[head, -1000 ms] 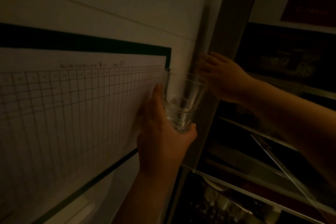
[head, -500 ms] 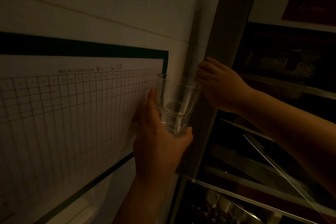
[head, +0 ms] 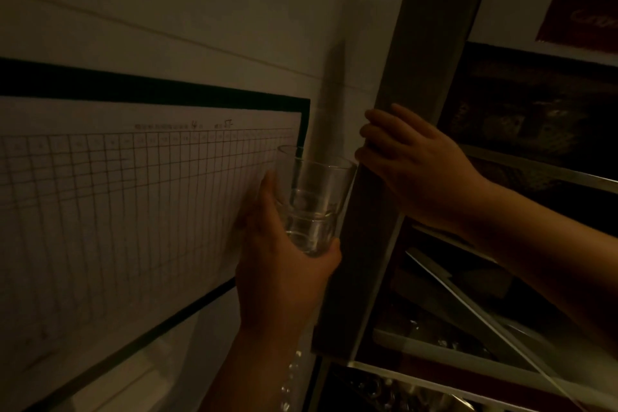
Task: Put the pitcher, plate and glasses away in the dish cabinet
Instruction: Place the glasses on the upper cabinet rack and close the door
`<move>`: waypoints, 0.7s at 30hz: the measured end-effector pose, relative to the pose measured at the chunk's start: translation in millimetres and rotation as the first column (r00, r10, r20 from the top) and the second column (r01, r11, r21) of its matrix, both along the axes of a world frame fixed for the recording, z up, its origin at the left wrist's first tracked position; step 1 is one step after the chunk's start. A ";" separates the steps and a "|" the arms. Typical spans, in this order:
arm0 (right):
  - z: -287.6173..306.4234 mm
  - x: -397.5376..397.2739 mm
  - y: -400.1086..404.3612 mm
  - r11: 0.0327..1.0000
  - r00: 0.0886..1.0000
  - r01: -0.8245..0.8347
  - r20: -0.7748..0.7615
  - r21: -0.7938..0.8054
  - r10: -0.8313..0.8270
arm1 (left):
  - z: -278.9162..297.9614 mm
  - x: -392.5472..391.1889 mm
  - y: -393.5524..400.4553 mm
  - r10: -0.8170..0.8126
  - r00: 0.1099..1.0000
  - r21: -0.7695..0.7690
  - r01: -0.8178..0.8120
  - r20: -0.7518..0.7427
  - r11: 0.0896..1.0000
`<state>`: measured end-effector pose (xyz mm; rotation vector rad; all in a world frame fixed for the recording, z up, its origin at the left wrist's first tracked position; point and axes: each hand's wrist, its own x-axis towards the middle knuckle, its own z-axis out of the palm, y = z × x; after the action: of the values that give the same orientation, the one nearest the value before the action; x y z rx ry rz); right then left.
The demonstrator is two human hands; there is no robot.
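Left hand (head: 284,264): raised, wrapped from below and behind around the base of the glasses (head: 312,201); thumb up the near-left side, fingertips curled under the bottom on the right.
Glasses: clear tumblers nested one inside another, upright, rims above the thumb tip; exact count hard to tell in the dim light; lower half enclosed by the left fingers, right wall just beside the cabinet door (head: 401,150), contact not clear.
Right hand (head: 418,160): reaching in from the right, fingers clenched over the near edge of the cabinet door, knuckles toward the camera, thumb hidden behind the door edge.
Cabinet door: tall dark panel seen nearly edge-on, swung open, between the two hands; lower end well below the left fingers.
Grid chart (head: 140,211): pale ruled sheet with a dark border, fixed flat to the wall, directly behind and left of the left thumb.
Cabinet shelves (head: 535,167): light-edged shelves beyond the right wrist, dark contents too dim to identify.
Lower shelf (head: 434,375): beneath the right forearm, faint glints of glassware, shapes unclear.
Red label (head: 585,22): above the right fingers, high on the cabinet's pale top face, lettering unreadable.
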<state>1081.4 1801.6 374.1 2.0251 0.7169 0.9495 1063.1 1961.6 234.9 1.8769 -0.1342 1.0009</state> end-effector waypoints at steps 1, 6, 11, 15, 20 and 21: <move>-0.4 -5.0 0.8 1.000 1.000 0.010 -0.001 -0.007 -0.010 | -0.9 -1.0 0.9 0.001 1.000 -0.002 -0.001 -0.001 1.000; -2.8 -30.6 13.7 0.993 0.996 -0.079 0.051 0.093 0.074 | -3.6 -3.2 5.2 0.005 1.000 0.022 -0.005 -0.008 1.000; -5.9 -49.7 42.0 0.959 0.995 -0.059 0.096 0.277 0.033 | -4.9 -6.4 6.3 -0.017 0.999 0.007 0.017 0.027 1.000; 2.9 -50.9 64.7 0.956 0.998 0.001 0.062 0.292 -0.020 | -9.9 -5.9 4.9 -0.049 0.995 -0.008 0.050 0.083 0.999; 10.6 -54.6 92.6 0.933 0.985 0.169 -0.043 0.319 -0.164 | 0.0 3.0 8.9 -0.174 0.983 -0.057 0.177 0.056 0.983; 10.7 -55.9 95.3 0.923 0.981 0.194 -0.069 0.332 -0.181 | 2.5 3.3 9.4 -0.205 0.978 -0.064 0.208 0.044 0.976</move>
<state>1025.4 1896.9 384.7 2.3667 0.3856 0.9747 1066.4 1971.0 237.4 1.7426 -0.3078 0.8866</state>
